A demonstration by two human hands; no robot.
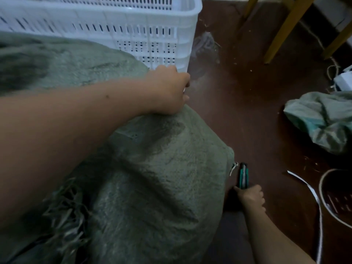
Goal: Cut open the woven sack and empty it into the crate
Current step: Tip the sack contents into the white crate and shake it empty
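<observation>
A big grey-green woven sack (156, 183) lies full on the dark floor and fills the lower left of the head view. Its frayed edge shows at the lower left. My left hand (169, 90) reaches across it and grips the sack's far top edge, close to the corner of the white slotted crate (133, 29). My right hand (251, 197) is low beside the sack's right end, fingers closed on the handle end of a green and black utility knife (242, 175) that rests on the floor, pointing away from me.
A crumpled empty sack (323, 119) lies on the floor at right. Yellow wooden legs (285, 27) stand at the upper right. A white cord (316, 199) and a round basket rim (323, 180) sit at the lower right. A white object (344, 80) is at the right edge.
</observation>
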